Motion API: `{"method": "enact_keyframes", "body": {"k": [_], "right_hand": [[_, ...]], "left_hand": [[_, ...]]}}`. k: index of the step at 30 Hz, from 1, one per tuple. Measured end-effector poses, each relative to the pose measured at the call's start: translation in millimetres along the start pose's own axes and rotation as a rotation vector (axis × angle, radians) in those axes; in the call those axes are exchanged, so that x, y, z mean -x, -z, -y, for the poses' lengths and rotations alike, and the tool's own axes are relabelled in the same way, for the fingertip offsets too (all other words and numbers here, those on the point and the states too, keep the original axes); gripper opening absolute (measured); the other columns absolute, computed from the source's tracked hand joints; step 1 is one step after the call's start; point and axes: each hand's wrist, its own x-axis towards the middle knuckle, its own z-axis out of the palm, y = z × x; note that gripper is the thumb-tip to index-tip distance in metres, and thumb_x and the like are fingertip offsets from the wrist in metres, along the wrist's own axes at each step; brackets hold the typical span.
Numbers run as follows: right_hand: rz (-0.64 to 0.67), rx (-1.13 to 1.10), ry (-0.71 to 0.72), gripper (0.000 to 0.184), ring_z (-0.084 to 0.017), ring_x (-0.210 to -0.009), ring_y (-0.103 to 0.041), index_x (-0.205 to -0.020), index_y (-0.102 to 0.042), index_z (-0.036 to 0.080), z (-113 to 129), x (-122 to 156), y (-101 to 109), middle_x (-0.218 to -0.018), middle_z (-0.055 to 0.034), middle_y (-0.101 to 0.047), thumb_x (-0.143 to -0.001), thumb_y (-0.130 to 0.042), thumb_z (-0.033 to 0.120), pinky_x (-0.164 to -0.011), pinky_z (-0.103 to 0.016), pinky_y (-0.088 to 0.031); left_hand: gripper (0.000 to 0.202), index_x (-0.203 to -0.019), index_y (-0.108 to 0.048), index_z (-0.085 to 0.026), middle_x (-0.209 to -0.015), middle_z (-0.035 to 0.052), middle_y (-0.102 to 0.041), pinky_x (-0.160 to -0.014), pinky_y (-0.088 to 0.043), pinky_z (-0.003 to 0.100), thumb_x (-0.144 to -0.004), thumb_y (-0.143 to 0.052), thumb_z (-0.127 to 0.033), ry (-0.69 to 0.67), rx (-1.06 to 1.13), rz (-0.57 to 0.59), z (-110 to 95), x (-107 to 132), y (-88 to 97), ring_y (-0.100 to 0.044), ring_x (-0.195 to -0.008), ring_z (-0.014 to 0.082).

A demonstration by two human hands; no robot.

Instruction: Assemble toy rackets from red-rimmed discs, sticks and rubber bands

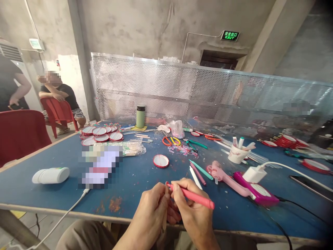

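My right hand (194,211) grips a coral-red marker pen (196,198), its tip pointing left at my other hand. My left hand (153,210) is closed on a thin, light wooden stick (164,218) that stands nearly upright. The pen's tip meets or almost meets the stick's upper end, which shows red; fingers partly hide that spot. Beyond the hands lies a small round red-rimmed disc (161,161). To the right of it are a white pen (195,177), a dusty-pink pen (198,173) and a teal pen (201,169).
A pink glue gun (229,180) leans on a magenta power strip (256,194). A paper cup (238,154) holds pens. Left are a white bottle (51,175), a blurred phone (102,168) with a cable, and stacked red-rimmed discs (100,131). Pliers (196,144) and a green flask (140,117) stand farther back.
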Motion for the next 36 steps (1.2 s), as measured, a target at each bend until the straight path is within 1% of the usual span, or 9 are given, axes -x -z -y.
{"method": "enact_keyframes", "body": {"k": [9, 14, 19, 24, 28, 31, 36], "right_hand": [[-0.021, -0.026, -0.057, 0.02, -0.014, -0.059, -0.064, -0.081, -0.067, 0.019, -0.6, 1.1, -1.2, -0.068, -0.0007, -0.065, -0.096, -0.056, 0.028, -0.051, -0.02, -0.05], [-0.012, -0.022, -0.045, 0.019, -0.013, -0.058, -0.063, -0.082, -0.067, 0.02, -2.3, 0.8, -1.7, -0.069, 0.0003, -0.065, -0.095, -0.056, 0.026, -0.053, -0.02, -0.051], [-0.001, -0.016, -0.041, 0.019, -0.013, -0.059, -0.064, -0.082, -0.067, 0.019, -1.8, 0.6, -1.3, -0.07, -0.0001, -0.065, -0.096, -0.056, 0.027, -0.055, -0.02, -0.052], [-0.028, -0.042, -0.071, 0.019, -0.013, -0.059, -0.064, -0.082, -0.066, 0.019, -3.3, 2.9, -1.9, -0.068, -0.0003, -0.064, -0.096, -0.057, 0.028, -0.049, -0.02, -0.048], [-0.02, -0.044, -0.075, 0.019, -0.013, -0.058, -0.063, -0.083, -0.067, 0.019, -4.9, 2.8, -2.2, -0.068, -0.0006, -0.064, -0.096, -0.057, 0.028, -0.046, -0.02, -0.045], [-0.012, -0.044, -0.065, 0.019, -0.014, -0.061, -0.064, -0.084, -0.067, 0.019, -4.3, 2.0, -2.1, -0.067, 0.0, -0.063, -0.096, -0.056, 0.028, -0.048, -0.02, -0.046], [0.002, -0.039, -0.053, 0.019, -0.013, -0.061, -0.064, -0.082, -0.066, 0.02, -2.3, 1.9, -1.5, -0.067, 0.0007, -0.062, -0.096, -0.056, 0.028, -0.051, -0.02, -0.048]], "left_hand": [[0.036, -0.077, -0.046, -0.022, -0.065, 0.0015, -0.068, -0.054, -0.056, 0.027, -0.088, -0.053, -0.055, -0.005, 0.006, -0.005, 1.5, 0.1, 0.4, -0.066, -0.052, 0.0161], [0.033, -0.076, -0.046, -0.022, -0.064, 0.0016, -0.068, -0.055, -0.056, 0.027, -0.089, -0.054, -0.051, -0.012, 0.006, 0.004, -3.2, 1.7, 0.3, -0.066, -0.053, 0.0161], [0.03, -0.076, -0.046, -0.022, -0.063, 0.001, -0.068, -0.055, -0.056, 0.027, -0.09, -0.053, -0.047, -0.01, 0.009, -0.009, -2.6, 2.2, -0.4, -0.066, -0.052, 0.0157], [0.033, -0.077, -0.047, -0.022, -0.067, 0.0025, -0.07, -0.056, -0.057, 0.027, -0.092, -0.051, -0.05, -0.015, -0.011, 0.028, -0.9, -0.1, 1.4, -0.067, -0.054, 0.0159], [0.031, -0.077, -0.046, -0.022, -0.066, 0.0029, -0.069, -0.057, -0.057, 0.028, -0.092, -0.049, -0.049, -0.016, -0.032, 0.032, 0.6, -0.8, 2.5, -0.069, -0.056, 0.0175], [0.029, -0.078, -0.045, -0.022, -0.067, 0.0029, -0.07, -0.058, -0.058, 0.029, -0.094, -0.047, -0.047, -0.02, -0.039, 0.034, 0.5, -0.3, 2.3, -0.068, -0.057, 0.0173], [0.031, -0.075, -0.044, -0.022, -0.063, 0.0029, -0.068, -0.057, -0.057, 0.03, -0.093, -0.047, -0.048, -0.011, -0.058, 0.024, -2.1, 0.0, 1.5, -0.067, -0.054, 0.0175]]}}
